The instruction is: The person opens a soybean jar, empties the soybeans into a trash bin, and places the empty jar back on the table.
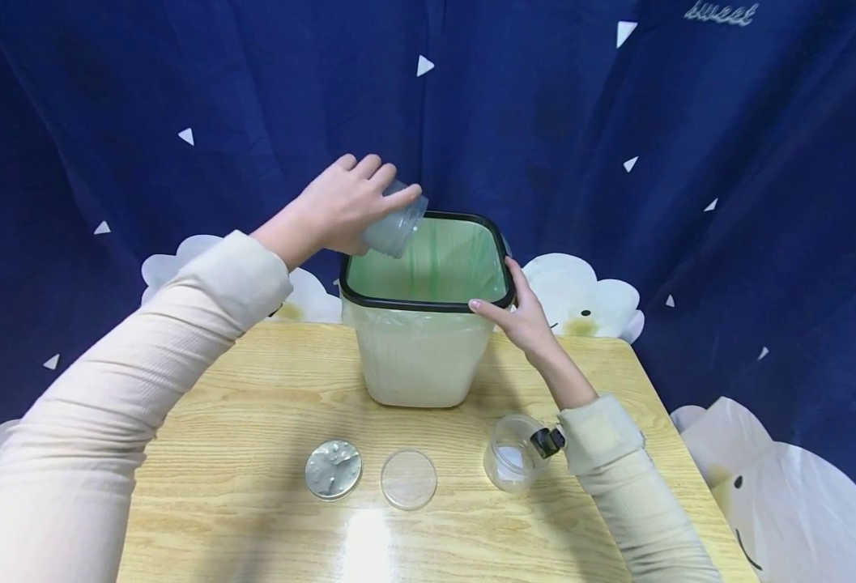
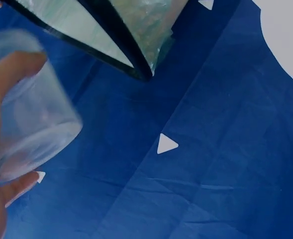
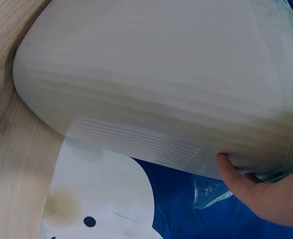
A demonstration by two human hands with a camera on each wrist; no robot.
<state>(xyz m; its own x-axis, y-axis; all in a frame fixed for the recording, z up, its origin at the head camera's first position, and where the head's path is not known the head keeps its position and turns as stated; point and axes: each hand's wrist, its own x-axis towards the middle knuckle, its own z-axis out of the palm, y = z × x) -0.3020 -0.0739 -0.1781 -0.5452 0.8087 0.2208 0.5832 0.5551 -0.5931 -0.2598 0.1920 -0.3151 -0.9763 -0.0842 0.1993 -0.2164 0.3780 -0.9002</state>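
Observation:
My left hand grips a clear plastic jar above the left side of a trash bin. The jar tilts with its mouth toward the bin's opening; in the left wrist view the see-through jar shows no visible contents. A black rim and a thin green liner bag top the pale bin, which stands upright on the table. At its right corner my right hand holds the rim, thumb over the top edge. The right wrist view shows a finger of the right hand against the bin's outer wall.
On the wooden table, a silvery round lid and a clear round lid lie before the bin. A second clear jar with a white label stands near the right wrist. A blue curtain hangs behind.

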